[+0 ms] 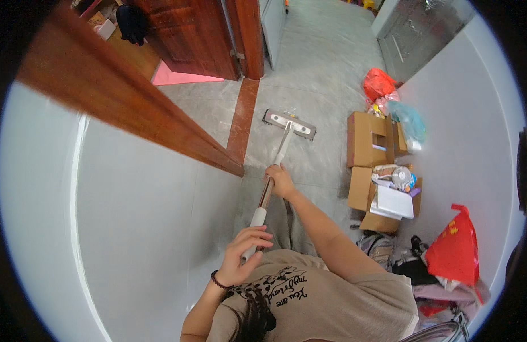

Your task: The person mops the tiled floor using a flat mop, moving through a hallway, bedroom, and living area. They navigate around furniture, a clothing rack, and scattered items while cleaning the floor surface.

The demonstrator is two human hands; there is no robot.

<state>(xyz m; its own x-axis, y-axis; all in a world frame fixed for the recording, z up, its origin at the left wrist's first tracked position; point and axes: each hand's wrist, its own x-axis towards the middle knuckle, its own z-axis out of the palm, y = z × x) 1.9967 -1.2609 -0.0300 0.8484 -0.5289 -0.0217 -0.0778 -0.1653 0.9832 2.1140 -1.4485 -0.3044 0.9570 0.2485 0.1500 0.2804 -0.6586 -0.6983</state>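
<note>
A long-handled floor brush (pixel 289 123) with a wide, bristled head rests on the grey floor in front of me. Its pole slants down towards my body. My right hand (pixel 281 181) is closed around the pole, a little below the head. Near the white grip (pixel 258 217) at the pole's lower part, my left hand (pixel 245 252) has its fingers spread and slightly bent, lying over the handle without closing on it. A dark beaded bracelet (pixel 220 280) circles my left wrist.
Cardboard boxes (pixel 360 141) stand along the right wall, one holding a small fan (pixel 402 177). Beyond them lies a red plastic bag (pixel 378 84); a red bag (pixel 455 252) and a backpack (pixel 377 249) are nearer. A wooden door frame (pixel 173 124) juts in from the left, beside an open wooden door (pixel 191 38).
</note>
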